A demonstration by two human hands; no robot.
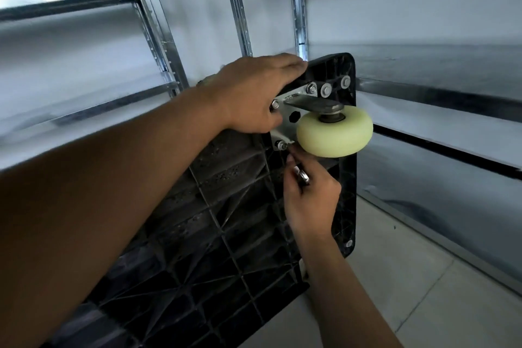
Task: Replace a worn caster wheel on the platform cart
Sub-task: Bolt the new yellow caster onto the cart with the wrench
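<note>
Two grips work at the upper right corner of the platform cart (226,220), which stands on edge on the floor (423,291) with its ribbed underside facing out. There the pale caster wheel (334,131) juts from its mounting plate (288,127). The left grip (254,93) clasps the cart's top edge. The right grip (308,203) pinches a small metal tool (301,177) just below the plate's lower nut (282,145).

The tool could slip off the nut onto knuckles or ribs, a freed nut could drop, and the propped cart may tip. The wheel crowds the tool's swing. The shelving upright (299,8) stands close behind, and open room lies to the right.
</note>
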